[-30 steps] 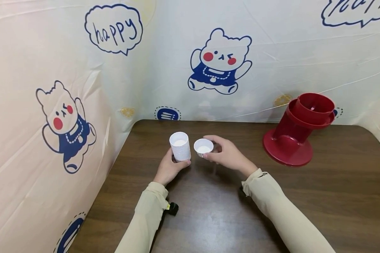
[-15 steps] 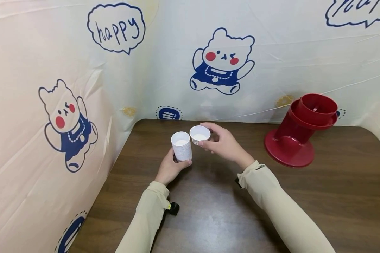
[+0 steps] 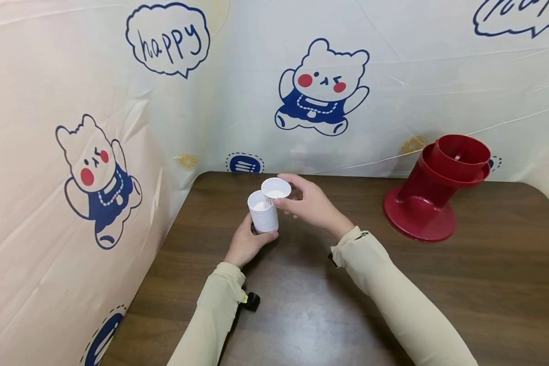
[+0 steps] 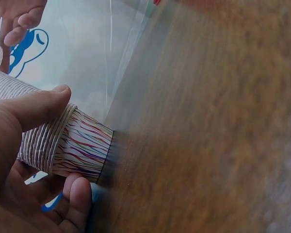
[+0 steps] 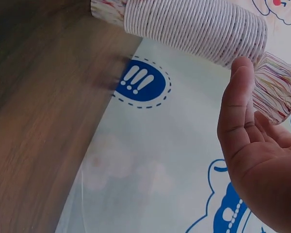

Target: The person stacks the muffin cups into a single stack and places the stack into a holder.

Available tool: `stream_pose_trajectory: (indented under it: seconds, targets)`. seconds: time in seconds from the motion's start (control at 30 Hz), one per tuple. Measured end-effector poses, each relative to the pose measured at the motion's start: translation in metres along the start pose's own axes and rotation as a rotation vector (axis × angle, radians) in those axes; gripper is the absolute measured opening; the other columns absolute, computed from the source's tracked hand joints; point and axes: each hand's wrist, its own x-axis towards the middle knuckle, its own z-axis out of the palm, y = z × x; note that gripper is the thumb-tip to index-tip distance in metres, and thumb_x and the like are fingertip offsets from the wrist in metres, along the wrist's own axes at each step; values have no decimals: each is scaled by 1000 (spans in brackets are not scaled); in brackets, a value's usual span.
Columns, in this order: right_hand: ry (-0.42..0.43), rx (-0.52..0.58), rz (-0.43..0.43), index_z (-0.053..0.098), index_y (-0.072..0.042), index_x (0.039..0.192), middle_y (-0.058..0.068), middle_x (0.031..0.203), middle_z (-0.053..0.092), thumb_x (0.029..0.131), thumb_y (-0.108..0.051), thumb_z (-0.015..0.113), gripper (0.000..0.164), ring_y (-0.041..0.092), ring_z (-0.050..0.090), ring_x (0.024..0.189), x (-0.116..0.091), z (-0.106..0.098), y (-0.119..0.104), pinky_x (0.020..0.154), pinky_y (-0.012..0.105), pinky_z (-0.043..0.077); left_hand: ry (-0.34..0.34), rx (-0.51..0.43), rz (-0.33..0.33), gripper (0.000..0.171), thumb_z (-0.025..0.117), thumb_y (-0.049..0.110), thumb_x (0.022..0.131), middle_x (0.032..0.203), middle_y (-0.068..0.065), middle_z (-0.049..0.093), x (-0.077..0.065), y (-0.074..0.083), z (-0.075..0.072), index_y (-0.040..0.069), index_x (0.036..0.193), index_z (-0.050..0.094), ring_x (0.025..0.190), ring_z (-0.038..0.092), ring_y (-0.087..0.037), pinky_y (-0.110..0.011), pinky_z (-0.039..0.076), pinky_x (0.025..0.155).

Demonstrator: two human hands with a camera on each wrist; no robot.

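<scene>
My left hand (image 3: pixel 245 245) grips a tall stack of white paper cups (image 3: pixel 264 221) low on its side, standing upright. In the left wrist view the bottom cup (image 4: pixel 85 144) shows thin multicoloured wavy lines, and the thumb lies along the stacked rims. A single paper cup (image 3: pixel 269 198) is pinched at its side by my right hand (image 3: pixel 317 206). It is held mouth up over the right part of the stack's opening, overlapping it in the head view. From the right wrist, the patterned base of this cup (image 5: pixel 276 92) appears right at the stack's top rim (image 5: pixel 254 39).
On the brown wooden table (image 3: pixel 311 315) a dark red plastic stand (image 3: pixel 423 195) with a round base and a tubular top stands at the back right. A patterned cloth (image 3: pixel 238 101) hangs behind the table and along its left side.
My right hand has raised the single cup and carried it left, from beside the stack to over its opening. The left hand and the stack have stayed nearly still.
</scene>
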Motion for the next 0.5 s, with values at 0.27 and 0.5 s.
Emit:
stream_pose_trajectory:
  seconds: [0.27, 0.5]
  targets:
    - [26, -58, -43, 55, -5, 142, 8, 133, 61, 90, -19, 76, 58, 24, 59, 115, 5, 7, -3, 98, 41, 48, 2, 17, -5, 80, 84, 29, 82, 136, -11, 56, 0, 0, 0, 15, 148, 42, 120, 55, -31, -52, 42, 103]
    - [-2, -75, -48, 54, -7, 143, 7, 130, 62, 90, -20, 74, 58, 23, 59, 113, 10, 13, -5, 96, 42, 49, 2, 28, -14, 79, 84, 30, 83, 137, -11, 56, -1, 1, -1, 16, 148, 42, 122, 54, -31, -53, 41, 104]
